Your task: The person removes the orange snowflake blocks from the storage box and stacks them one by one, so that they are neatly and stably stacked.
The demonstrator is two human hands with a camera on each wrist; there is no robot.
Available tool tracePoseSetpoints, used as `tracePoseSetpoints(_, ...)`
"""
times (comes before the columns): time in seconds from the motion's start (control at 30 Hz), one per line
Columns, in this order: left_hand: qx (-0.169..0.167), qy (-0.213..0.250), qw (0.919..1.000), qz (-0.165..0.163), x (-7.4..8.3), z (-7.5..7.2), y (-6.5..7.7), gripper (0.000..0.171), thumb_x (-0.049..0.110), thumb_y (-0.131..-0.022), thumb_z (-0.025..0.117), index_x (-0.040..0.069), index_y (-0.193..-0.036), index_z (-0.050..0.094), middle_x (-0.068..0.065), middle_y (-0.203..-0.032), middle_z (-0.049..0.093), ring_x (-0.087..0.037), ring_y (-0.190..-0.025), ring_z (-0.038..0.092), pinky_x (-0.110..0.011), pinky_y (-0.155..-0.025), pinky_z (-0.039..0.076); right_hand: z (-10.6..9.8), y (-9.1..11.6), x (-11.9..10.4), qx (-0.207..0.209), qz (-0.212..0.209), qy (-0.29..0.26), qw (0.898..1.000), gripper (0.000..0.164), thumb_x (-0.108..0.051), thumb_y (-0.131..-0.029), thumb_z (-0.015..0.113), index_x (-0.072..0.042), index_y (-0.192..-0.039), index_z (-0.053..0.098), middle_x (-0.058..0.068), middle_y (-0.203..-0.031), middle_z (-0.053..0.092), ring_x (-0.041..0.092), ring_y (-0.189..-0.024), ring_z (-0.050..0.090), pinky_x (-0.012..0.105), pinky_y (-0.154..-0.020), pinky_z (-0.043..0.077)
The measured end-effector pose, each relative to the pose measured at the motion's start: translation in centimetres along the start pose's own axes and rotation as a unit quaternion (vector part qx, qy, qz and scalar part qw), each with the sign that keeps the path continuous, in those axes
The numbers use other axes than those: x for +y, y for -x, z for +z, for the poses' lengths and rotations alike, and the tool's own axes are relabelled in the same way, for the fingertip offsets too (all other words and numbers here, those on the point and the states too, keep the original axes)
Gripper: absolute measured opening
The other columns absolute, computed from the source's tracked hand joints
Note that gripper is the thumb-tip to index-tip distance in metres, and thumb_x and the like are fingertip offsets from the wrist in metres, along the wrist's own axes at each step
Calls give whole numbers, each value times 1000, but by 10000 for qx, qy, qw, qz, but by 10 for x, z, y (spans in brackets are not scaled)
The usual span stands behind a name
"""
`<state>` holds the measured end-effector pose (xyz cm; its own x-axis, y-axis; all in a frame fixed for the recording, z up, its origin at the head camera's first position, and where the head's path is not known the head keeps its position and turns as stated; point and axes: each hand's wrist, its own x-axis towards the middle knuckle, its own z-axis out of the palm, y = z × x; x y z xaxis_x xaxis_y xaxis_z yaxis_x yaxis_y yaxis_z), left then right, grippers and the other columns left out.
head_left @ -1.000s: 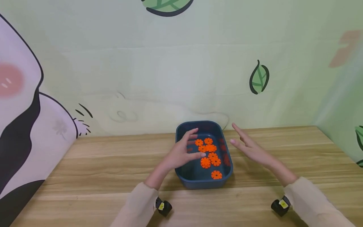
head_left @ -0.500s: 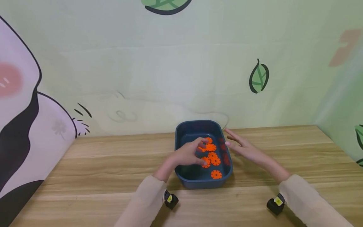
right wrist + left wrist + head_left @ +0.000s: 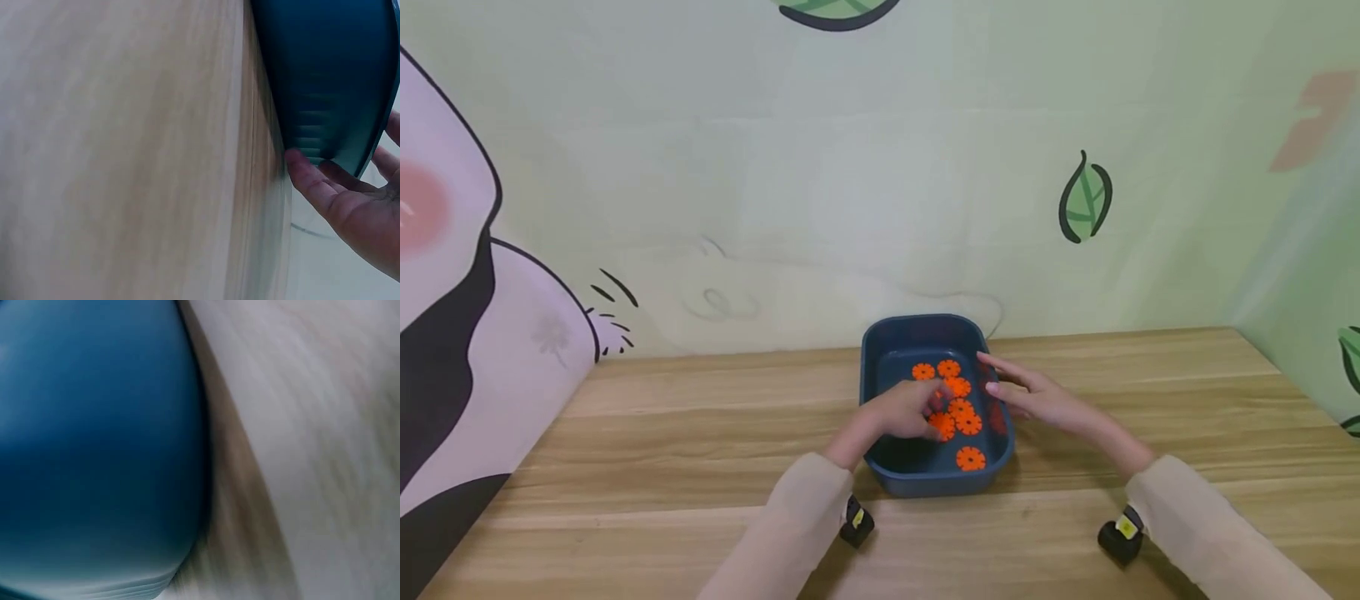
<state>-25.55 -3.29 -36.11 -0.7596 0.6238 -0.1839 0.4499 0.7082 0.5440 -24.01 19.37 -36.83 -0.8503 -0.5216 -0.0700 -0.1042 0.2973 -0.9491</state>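
A deep blue plastic bin (image 3: 940,486) stands on the wooden table with several orange notched discs (image 3: 971,458) lying inside, some overlapping. My left hand (image 3: 906,410) reaches over the bin's left side, down among the discs. Its fingers bend downward, with the thumb apart from them at the nearer discs; the hand covers part of the pile. At the right rim is my right hand (image 3: 1037,400), index finger and thumb extended over the edge. In the right wrist view other fingers (image 3: 315,187) lie against the bin's outer wall. The left wrist view shows only the bin's wall and table, blurred.
The wooden table (image 3: 662,433) runs back to a pale green printed cloth wall (image 3: 850,208). A small black wrist camera sits at each cuff: the left one (image 3: 856,525) near the bin's front, the right one (image 3: 1120,542) farther right.
My left hand has moved right and down into the bin, its fingers bending toward the discs. My right hand has come leftward from beside the bin to its rim.
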Motion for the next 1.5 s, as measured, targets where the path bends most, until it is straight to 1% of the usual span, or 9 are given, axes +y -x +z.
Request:
tracePoseSetpoints(0.13,-6,-342,9994,53,2,1,-3,43,11,-78,71,7,-118,55,-6,-102,61,-15,-87,55,-23,-78,47,0,0,-1,-22,78,-102,9999,59,-27,-96,45,-7,-145,18,28,-145,13,45,-126,32,47,-95,39)
tracePoseSetpoints(0.23,-10,-468,9989,43,4,1,-3,38,10,-78,72,7,-113,58,-4,-94,60,-13,-81,52,-20,-73,45,0,1,-1,-5,141,-136,9998,60,-28,-96,45,-8,-146,18,28,-145,13,44,-125,33,47,-94,40)
tracePoseSetpoints(0.4,73,-604,9981,32,7,0,-2,30,13,-76,74,7,-103,62,-1,-85,58,-13,-76,50,-20,-68,43,-1,2,-1,61,234,-98,9997,60,-29,-96,46,-10,-146,19,27,-146,14,43,-125,34,46,-93,42)
tracePoseSetpoints(0.73,218,-799,9965,-48,5,2,-5,30,21,-74,76,8,-100,67,2,-83,62,-11,-71,52,-19,-65,44,-1,1,-2,124,417,-8,9991,61,-31,-94,48,-13,-146,20,27,-146,14,43,-127,31,45,-93,42)
tracePoseSetpoints(1.0,186,-476,9980,361,3,2,-1,25,16,-77,73,12,-101,67,3,-79,63,-9,-68,53,-18,-62,44,1,0,-1,144,415,0,9990,61,-31,-94,49,-13,-146,21,28,-145,15,44,-127,30,44,-91,44)
tracePoseSetpoints(1.17,126,0,9990,425,4,2,2,25,10,-82,66,14,-106,67,3,-54,51,-9,-47,45,-17,-48,38,1,-1,-1,157,428,43,9990,61,-31,-94,49,-13,-146,20,28,-145,16,44,-127,29,45,-91,44)
tracePoseSetpoints(1.23,136,183,9988,423,4,1,4,26,6,-82,64,14,-107,68,3,-51,48,-9,-44,42,-17,-47,36,1,-1,-1,173,448,83,9988,61,-32,-94,49,-14,-146,21,28,-145,17,43,-127,29,45,-91,44)
tracePoseSetpoints(1.33,235,354,9979,499,6,-2,8,29,3,-80,65,13,-107,69,4,-56,55,-8,-46,47,-17,-49,40,1,0,0,176,465,111,9987,62,-33,-94,49,-14,-146,21,27,-145,17,43,-127,28,45,-91,43)
tracePoseSetpoints(1.5,438,473,9965,539,7,-10,15,36,4,-74,72,12,-108,68,1,-78,66,-10,-60,59,-21,-56,48,2,-1,0,172,410,114,9989,62,-32,-94,49,-14,-146,20,28,-145,17,44,-127,28,46,-92,43)
